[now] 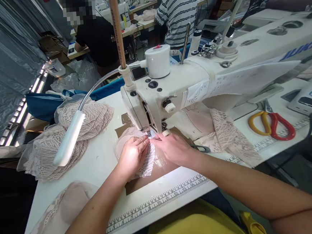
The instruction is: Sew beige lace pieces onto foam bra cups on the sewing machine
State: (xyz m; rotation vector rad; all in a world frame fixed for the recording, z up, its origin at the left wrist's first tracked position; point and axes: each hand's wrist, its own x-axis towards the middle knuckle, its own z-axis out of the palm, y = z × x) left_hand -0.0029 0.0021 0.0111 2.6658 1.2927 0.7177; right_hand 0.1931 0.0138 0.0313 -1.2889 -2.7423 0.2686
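A beige lace fabric piece (149,165) lies under the presser foot of a white sewing machine (139,107), on a brown sheet (139,185) fixed to the table. My left hand (133,153) rests on the lace with fingers pressed together, its fingertips close to the needle area. From the right, my right hand (173,146) reaches the same spot with closed fingers, pinching the lace's edge beside the foot. The fingertips of both hands nearly meet there. What lies beneath the palms is hidden.
Stacked lace cups (84,115) sit at the left behind a lamp (69,138). Another lace cup (73,199) lies front left. On the right are more lace (225,136) and red-and-yellow-handled scissors (282,127). Two people work beyond the machine.
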